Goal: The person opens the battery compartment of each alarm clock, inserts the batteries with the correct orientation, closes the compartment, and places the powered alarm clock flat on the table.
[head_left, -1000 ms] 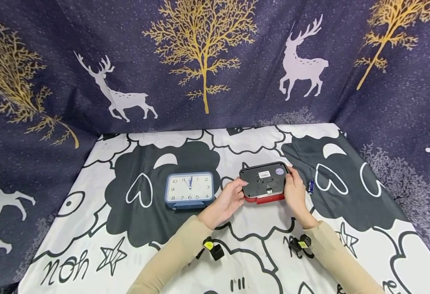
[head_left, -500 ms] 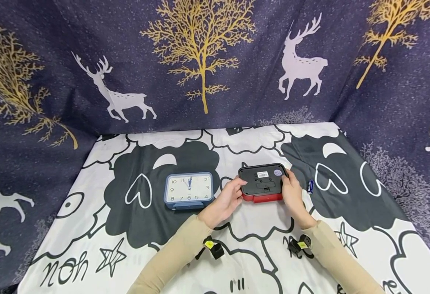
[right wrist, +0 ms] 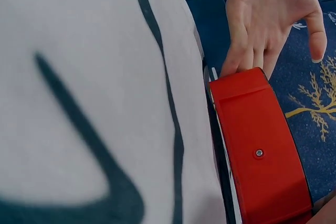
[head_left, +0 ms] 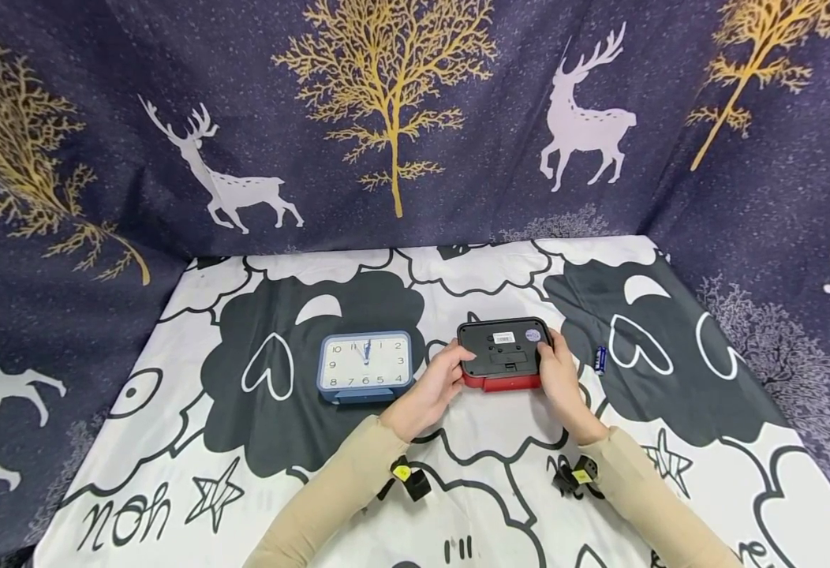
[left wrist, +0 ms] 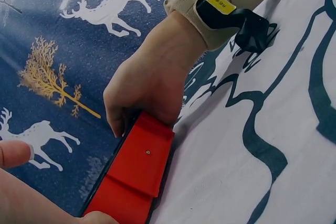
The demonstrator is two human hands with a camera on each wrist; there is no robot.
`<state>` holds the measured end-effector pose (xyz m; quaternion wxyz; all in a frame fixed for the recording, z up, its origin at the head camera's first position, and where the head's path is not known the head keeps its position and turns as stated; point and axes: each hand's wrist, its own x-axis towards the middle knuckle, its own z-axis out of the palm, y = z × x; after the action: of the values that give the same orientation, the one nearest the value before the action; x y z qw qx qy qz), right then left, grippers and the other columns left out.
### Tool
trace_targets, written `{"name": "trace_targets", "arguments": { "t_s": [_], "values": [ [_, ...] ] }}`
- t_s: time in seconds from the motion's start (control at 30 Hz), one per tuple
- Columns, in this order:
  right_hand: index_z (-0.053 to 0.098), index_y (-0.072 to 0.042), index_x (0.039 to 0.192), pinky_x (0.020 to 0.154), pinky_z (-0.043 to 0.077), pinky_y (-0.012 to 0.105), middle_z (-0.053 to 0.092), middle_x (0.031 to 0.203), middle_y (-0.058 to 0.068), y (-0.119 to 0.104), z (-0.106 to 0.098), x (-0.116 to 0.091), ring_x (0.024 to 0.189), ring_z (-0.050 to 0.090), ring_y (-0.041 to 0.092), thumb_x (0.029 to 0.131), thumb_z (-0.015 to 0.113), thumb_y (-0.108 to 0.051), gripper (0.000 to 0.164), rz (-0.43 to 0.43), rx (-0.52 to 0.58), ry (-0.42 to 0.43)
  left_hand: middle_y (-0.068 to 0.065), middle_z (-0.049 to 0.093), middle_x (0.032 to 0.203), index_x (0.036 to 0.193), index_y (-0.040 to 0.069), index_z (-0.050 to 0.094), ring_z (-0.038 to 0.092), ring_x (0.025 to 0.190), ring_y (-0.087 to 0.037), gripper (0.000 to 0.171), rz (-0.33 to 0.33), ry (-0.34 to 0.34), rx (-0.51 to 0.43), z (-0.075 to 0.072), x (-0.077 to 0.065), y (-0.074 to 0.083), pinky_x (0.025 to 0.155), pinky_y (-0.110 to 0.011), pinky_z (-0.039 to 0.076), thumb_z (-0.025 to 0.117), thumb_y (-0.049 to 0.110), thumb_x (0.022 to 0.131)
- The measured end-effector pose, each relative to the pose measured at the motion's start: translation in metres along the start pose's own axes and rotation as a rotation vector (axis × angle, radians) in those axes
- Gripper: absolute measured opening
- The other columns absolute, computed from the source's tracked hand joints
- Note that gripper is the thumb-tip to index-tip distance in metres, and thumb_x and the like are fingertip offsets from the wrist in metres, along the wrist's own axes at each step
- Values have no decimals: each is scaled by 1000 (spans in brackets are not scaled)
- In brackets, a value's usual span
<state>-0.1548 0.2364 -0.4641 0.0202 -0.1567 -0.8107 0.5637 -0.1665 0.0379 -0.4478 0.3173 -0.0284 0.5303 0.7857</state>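
Observation:
Between the two hands is a red desk clock, its black back turned up, with a sticker and battery cover showing and its dial hidden. My right hand grips the right end, thumb on the back, as the left wrist view also shows. At the opposite end, my left hand supports it with nearly straight fingers. The left thumb stands off the clock in the right wrist view; the fingertips are hidden behind the red base. Beside my right hand lies a blue battery.
A blue desk clock lies left of my left hand, dial up. The black-and-white patterned cloth covers the table. A dark curtain with deer and trees hangs behind and at the sides.
The red clock has shifted slightly left with both hands and tipped a little. My right thumb has moved inward onto its back. The bright spot at the battery cover is gone.

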Motion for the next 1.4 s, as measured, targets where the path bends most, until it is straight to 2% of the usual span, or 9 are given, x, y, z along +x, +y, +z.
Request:
{"name": "trace_targets", "arguments": {
  "t_s": [0.1,0.23,0.47,0.7,0.8,0.93,1.03,1.23,1.4],
  "values": [
    [26,3,148,119,17,45,28,154,25,-1,2,-1,144,24,33,102,29,-12,49,4,10,-4,-15,19,161,157,10,2,18,149,-29,89,-6,15,8,0,0,0,121,-49,7,50,17,83],
    [26,5,148,120,17,45,29,153,26,-2,4,-2,144,25,34,101,31,-11,49,-1,2,-6,-18,22,159,157,10,1,17,149,-28,90,-12,34,27,-1,-1,1,121,-49,7,50,17,82],
    [28,9,147,120,15,46,27,152,28,-2,6,-2,144,23,36,100,33,-10,50,-2,-19,2,-19,15,161,156,9,5,14,149,-29,91,-13,97,111,2,-4,3,121,-48,14,53,18,81],
    [23,6,150,119,13,45,17,152,28,-4,9,-6,142,19,36,100,34,-14,55,53,-5,2,-22,17,159,156,7,5,17,148,-32,91,10,98,130,2,-5,3,120,-49,15,52,17,80],
    [22,6,151,118,15,45,18,149,30,-4,10,-7,137,22,36,100,34,-14,56,60,6,0,-20,21,159,156,7,9,19,147,-33,88,24,82,138,2,-6,3,120,-50,15,52,16,80],
    [25,6,149,116,17,45,21,147,30,-3,11,-8,135,23,36,99,36,-12,55,47,6,10,-15,33,155,152,8,29,24,144,-32,75,53,66,174,2,-6,2,118,-53,18,50,13,80],
    [28,7,148,115,18,45,24,145,31,-2,12,-8,134,24,37,98,37,-12,55,31,-13,18,-10,38,153,147,10,39,27,143,-30,67,63,85,209,2,-5,3,116,-56,20,51,13,81],
    [27,8,148,116,18,48,24,145,32,-1,12,-9,135,24,38,96,39,-12,56,19,-67,7,-10,33,156,150,11,35,27,144,-30,69,75,121,280,3,-5,1,116,-55,21,52,13,83],
    [27,8,148,116,19,47,23,147,31,-2,10,-8,136,21,38,95,43,-12,59,16,-102,-26,-11,40,152,146,6,39,32,141,-26,64,118,121,357,2,-5,1,114,-47,24,51,12,84]
  ]
}}
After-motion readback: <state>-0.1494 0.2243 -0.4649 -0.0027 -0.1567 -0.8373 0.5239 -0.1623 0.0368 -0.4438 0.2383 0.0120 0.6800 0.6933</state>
